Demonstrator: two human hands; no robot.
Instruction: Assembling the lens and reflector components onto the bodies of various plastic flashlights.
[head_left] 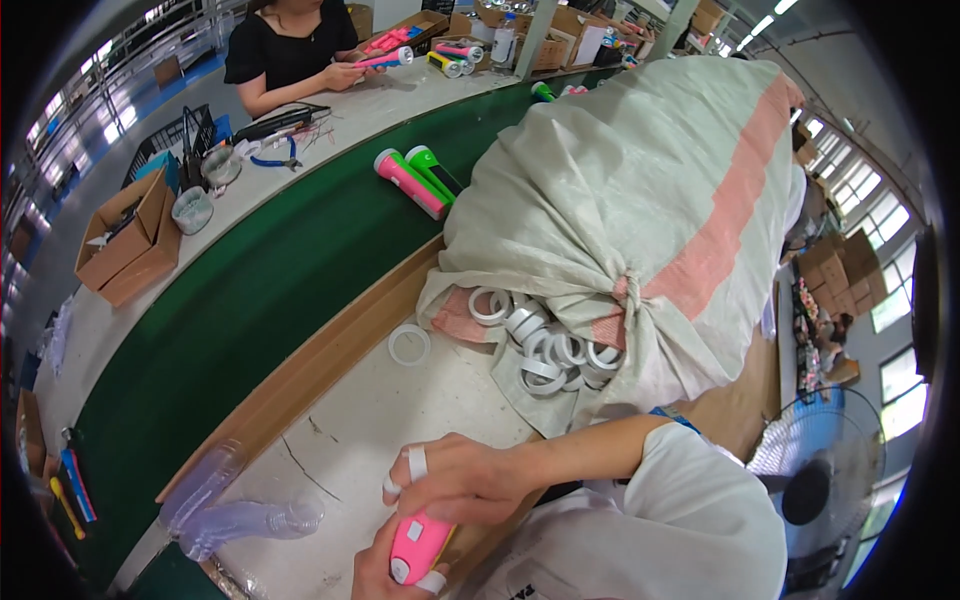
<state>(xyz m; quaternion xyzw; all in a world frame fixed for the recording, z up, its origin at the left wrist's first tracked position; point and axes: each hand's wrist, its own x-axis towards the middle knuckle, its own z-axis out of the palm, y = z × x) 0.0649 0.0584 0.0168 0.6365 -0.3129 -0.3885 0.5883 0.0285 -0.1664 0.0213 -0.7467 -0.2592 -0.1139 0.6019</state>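
Observation:
A pink flashlight (421, 543) with a pale button is gripped between my two hands over the white work surface. My left hand (376, 568) wraps its lower side, mostly cut off by the picture's bottom edge. From above, my right hand (462, 482) closes over its upper end, covering that end. White tape bands a finger of my right hand, and another white band shows by my left fingertips. Beyond my hands, a loose white ring (392, 350) lies on the surface. Several more white rings (541, 376) spill from the mouth of a big woven sack (600, 190).
Crumpled clear plastic (245, 522) lies left of my hands. Past a wooden edge (310, 355) runs a green conveyor belt (250, 260) carrying a pink flashlight (408, 182) and a green one (432, 170). A co-worker (300, 60) holds a flashlight across it. A fan (815, 480) stands right.

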